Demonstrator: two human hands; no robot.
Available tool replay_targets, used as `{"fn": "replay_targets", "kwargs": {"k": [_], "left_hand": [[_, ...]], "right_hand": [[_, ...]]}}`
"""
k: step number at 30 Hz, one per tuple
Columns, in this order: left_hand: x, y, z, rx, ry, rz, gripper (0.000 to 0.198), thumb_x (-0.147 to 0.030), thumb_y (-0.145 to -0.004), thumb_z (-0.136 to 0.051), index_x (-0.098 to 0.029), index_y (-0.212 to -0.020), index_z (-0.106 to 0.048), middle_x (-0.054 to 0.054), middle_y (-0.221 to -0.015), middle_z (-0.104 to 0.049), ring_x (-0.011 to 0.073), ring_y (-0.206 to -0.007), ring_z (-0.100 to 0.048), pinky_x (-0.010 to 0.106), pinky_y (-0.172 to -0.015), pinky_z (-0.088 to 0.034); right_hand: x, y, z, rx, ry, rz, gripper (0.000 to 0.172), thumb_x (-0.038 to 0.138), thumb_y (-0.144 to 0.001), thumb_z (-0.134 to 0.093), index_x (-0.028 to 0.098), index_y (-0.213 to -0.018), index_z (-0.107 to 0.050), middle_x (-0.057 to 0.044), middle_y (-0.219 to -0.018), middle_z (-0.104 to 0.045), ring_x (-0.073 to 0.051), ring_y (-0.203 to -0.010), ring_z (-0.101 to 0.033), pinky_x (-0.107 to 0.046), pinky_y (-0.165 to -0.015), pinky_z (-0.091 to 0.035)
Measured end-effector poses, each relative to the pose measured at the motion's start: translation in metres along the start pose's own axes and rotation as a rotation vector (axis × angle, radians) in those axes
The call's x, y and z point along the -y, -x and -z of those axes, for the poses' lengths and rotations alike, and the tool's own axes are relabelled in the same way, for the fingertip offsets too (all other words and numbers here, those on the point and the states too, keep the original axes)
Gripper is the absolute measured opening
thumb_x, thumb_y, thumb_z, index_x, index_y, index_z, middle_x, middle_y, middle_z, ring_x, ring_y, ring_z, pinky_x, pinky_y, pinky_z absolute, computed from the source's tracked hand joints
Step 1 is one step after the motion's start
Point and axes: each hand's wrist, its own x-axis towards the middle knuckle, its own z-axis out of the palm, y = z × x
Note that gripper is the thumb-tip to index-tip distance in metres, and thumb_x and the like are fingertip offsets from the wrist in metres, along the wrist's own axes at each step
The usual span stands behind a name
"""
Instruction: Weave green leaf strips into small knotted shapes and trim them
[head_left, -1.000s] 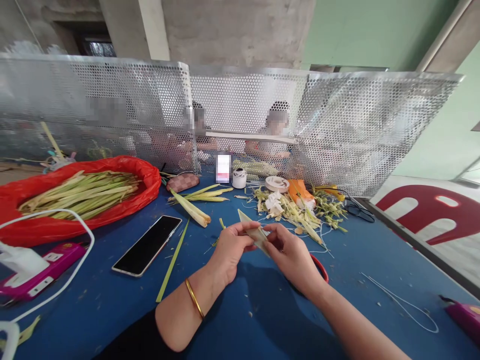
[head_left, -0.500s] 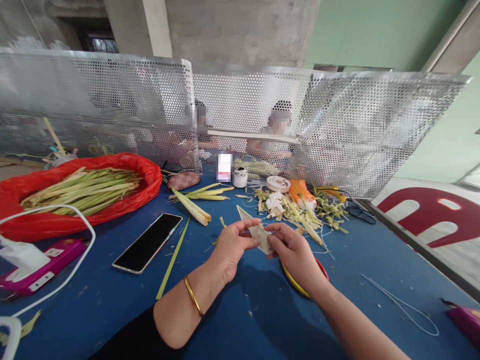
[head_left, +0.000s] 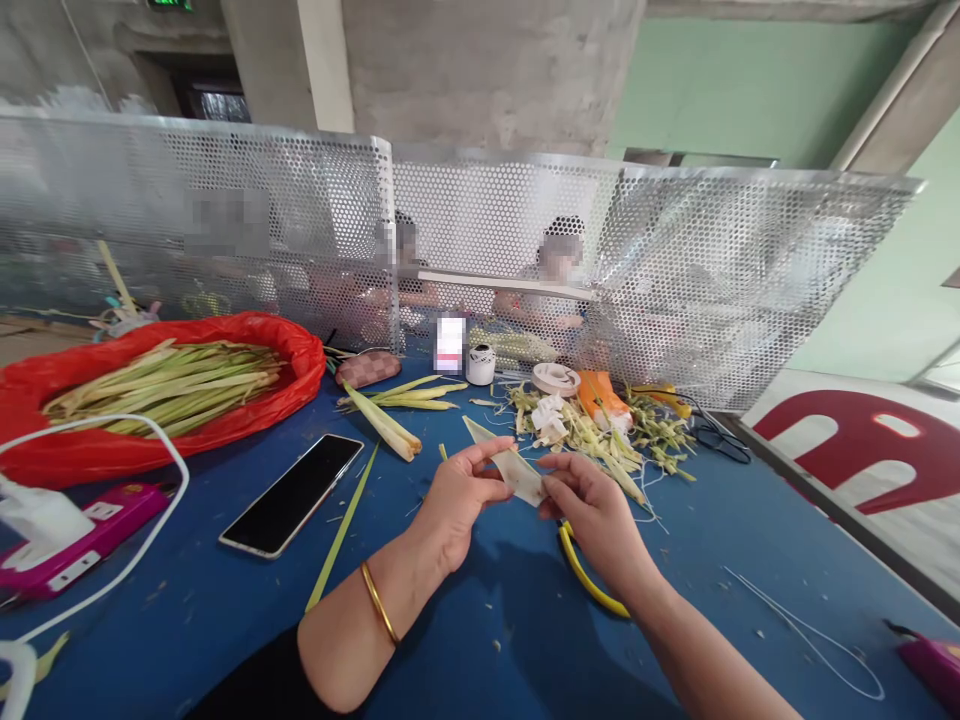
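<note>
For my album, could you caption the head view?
Left hand and right hand hold a pale strip over a blue table, with a phone and red bag to their left.

L. forearm (head_left: 341,645): slim, rounded, gold-col. metal bangle (head_left: 379,606) nr. wrist; plain blk. fabric sleeve (head_left: 259,680) abv. R. forearm (head_left: 697,640): bare.

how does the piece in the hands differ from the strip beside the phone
The piece is pale cream; the strip is green. The piece is pinched by the left hand and right hand; the strip lies on the table. The piece looks broader than the strip. Both look thin.
</note>
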Motion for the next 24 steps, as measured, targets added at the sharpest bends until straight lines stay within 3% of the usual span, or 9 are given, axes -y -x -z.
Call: {"fn": "replay_targets", "kwargs": {"k": [5, 8, 14, 17, 20, 22, 24], "left_hand": [[0.002, 0.001, -0.002, 0.001, -0.07, -0.027, 0.056, -0.003, -0.055, -0.07, -0.016, -0.109, -0.069, 0.004, -0.08, -0.074, 0.017, -0.077, -0.066, 0.027, -0.076, -0.049], [0.003, 0.002, -0.004, 0.022, -0.097, -0.033, 0.054, -0.002, -0.054, -0.069, -0.016, -0.106, -0.07, 0.005, -0.082, -0.075, 0.0161, -0.077, -0.067, 0.026, -0.076, -0.049], [0.004, 0.001, -0.003, 0.008, -0.031, 0.002, 0.055, 0.0, -0.053, -0.067, -0.017, -0.106, -0.071, 0.004, -0.08, -0.074, 0.0158, -0.074, -0.067, 0.026, -0.073, -0.05], [0.002, 0.0, -0.002, -0.031, 0.024, 0.029, 0.055, 0.001, -0.055, -0.067, -0.016, -0.107, -0.069, 0.005, -0.08, -0.073, 0.0148, -0.073, -0.066, 0.025, -0.073, -0.05], [0.0, 0.0, -0.002, -0.091, 0.114, 0.043, 0.055, 0.003, -0.056, -0.068, -0.015, -0.107, -0.068, 0.004, -0.082, -0.072, 0.0122, -0.069, -0.065, 0.024, -0.071, -0.05], [-0.001, 0.0, -0.003, -0.121, 0.186, 0.047, 0.055, 0.005, -0.057, -0.067, -0.014, -0.108, -0.067, 0.004, -0.083, -0.071, 0.0109, -0.067, -0.064, 0.023, -0.071, -0.051], [-0.001, 0.001, -0.003, -0.133, 0.245, 0.058, 0.055, 0.006, -0.059, -0.066, -0.013, -0.111, -0.065, 0.004, -0.083, -0.071, 0.0107, -0.067, -0.065, 0.022, -0.072, -0.051]], "right_hand": [[-0.002, 0.001, 0.0, -0.014, 0.178, 0.091, 0.032, 0.047, -0.08, -0.062, 0.021, -0.098, -0.057, 0.001, -0.069, -0.061, -0.017, -0.061, -0.058, -0.028, -0.057, -0.045], [-0.003, 0.002, 0.0, -0.007, 0.286, 0.114, 0.026, 0.041, -0.08, -0.063, 0.021, -0.096, -0.058, 0.002, -0.065, -0.061, -0.016, -0.057, -0.056, -0.027, -0.054, -0.042], [-0.004, -0.001, 0.007, -0.071, 0.233, 0.128, 0.021, 0.038, -0.084, -0.056, 0.02, -0.095, -0.06, -0.001, -0.065, -0.064, -0.019, -0.061, -0.061, -0.029, -0.058, -0.047], [0.001, 0.001, 0.01, -0.145, 0.239, 0.168, 0.023, 0.034, -0.086, -0.054, 0.02, -0.103, -0.06, -0.003, -0.076, -0.065, -0.019, -0.065, -0.063, -0.031, -0.063, -0.05], [0.007, 0.005, 0.008, -0.103, 0.323, 0.401, 0.028, 0.02, -0.084, -0.049, 0.025, -0.108, -0.063, -0.007, -0.108, -0.062, -0.022, -0.092, -0.064, -0.035, -0.081, -0.051], [0.007, 0.007, 0.005, -0.023, 0.391, 0.55, 0.034, 0.013, -0.082, -0.048, 0.028, -0.107, -0.065, -0.007, -0.127, -0.053, -0.024, -0.116, -0.054, -0.039, -0.097, -0.045], [0.003, 0.009, 0.0, -0.004, 0.437, 0.575, 0.034, 0.012, -0.081, -0.05, 0.029, -0.107, -0.066, -0.006, -0.136, -0.046, -0.026, -0.127, -0.045, -0.042, -0.103, -0.041]]}}
